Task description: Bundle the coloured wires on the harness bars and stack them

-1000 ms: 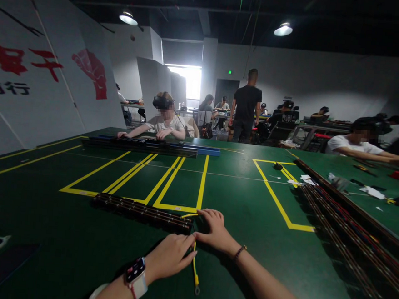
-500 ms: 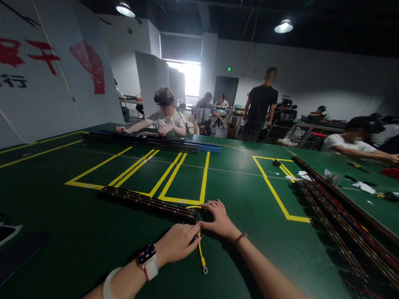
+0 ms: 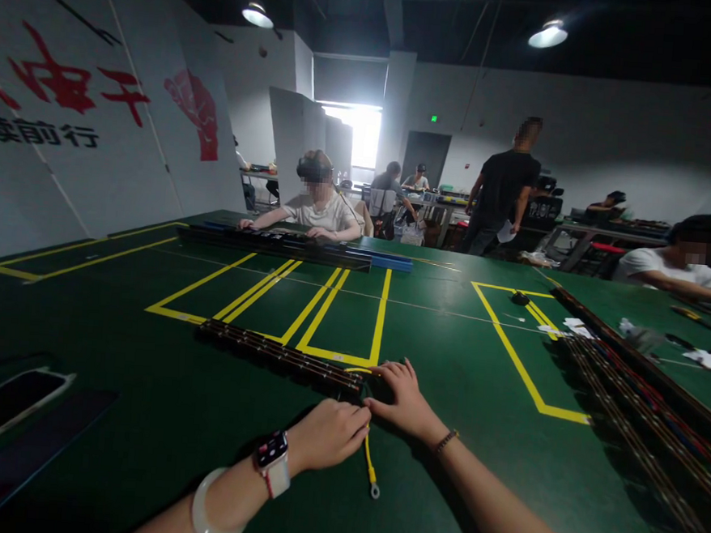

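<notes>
The standing person (image 3: 505,188) has moved rightward. At lower centre, the right hand (image 3: 405,401) spreads beside the dark strip (image 3: 282,354); whether the left hand (image 3: 326,437) pinches the yellow cable (image 3: 370,456), I cannot tell.

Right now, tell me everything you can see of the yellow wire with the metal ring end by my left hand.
The thin, smooth-looking yellow wire shows from beside the left hand, curving slightly toward you over the green tabletop. It ends in a thicker yellow sleeve and a grey, metallic-looking ring lug, which no hand touches. Its other end can't be made out.
</notes>
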Demonstrator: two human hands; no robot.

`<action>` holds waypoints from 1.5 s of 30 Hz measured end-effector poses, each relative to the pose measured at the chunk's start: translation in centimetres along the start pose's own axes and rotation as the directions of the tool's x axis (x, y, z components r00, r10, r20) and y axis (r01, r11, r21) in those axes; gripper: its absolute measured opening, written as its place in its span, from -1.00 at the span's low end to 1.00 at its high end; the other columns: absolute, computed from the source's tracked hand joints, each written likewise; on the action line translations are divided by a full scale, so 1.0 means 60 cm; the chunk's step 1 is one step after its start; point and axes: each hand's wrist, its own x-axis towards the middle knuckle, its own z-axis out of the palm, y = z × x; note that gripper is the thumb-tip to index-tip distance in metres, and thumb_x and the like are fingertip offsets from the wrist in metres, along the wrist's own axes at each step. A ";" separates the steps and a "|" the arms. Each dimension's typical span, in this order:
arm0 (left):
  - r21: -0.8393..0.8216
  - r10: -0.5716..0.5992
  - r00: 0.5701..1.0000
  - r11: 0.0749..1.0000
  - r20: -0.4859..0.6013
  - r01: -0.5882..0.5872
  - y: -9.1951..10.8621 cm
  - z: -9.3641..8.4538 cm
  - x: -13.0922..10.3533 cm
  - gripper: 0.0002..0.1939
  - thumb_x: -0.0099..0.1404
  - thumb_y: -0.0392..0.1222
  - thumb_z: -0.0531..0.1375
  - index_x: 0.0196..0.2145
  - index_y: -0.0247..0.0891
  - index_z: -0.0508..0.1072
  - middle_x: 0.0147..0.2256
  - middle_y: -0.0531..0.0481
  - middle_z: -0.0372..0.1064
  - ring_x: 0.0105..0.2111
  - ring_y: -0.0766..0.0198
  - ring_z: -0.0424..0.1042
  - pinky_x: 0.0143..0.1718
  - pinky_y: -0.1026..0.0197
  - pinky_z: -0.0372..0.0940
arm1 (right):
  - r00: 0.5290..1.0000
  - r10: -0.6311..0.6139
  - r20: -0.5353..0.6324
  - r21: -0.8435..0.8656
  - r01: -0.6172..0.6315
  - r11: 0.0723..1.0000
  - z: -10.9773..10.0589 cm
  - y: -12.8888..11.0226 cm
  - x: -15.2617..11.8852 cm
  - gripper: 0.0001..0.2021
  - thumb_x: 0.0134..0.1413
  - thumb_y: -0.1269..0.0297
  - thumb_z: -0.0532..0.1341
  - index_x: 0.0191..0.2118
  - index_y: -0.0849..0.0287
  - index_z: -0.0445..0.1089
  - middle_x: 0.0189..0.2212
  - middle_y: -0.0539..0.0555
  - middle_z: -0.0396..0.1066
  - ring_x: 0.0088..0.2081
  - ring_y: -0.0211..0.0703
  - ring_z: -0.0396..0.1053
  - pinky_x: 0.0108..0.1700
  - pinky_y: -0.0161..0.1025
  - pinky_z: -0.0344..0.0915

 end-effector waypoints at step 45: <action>0.176 0.099 0.995 0.980 -0.011 -0.096 0.020 0.010 0.003 -0.81 0.32 -0.27 -0.05 -0.26 -0.30 0.34 -0.38 -0.08 0.38 -0.39 0.22 0.37 -0.35 0.20 0.19 | 0.998 0.041 -0.046 -0.068 -0.044 0.997 -0.008 -0.023 -0.010 -0.56 -0.01 0.00 0.27 -0.06 0.14 0.41 -0.24 0.09 0.36 -0.15 -0.08 0.25 -0.04 -0.13 0.13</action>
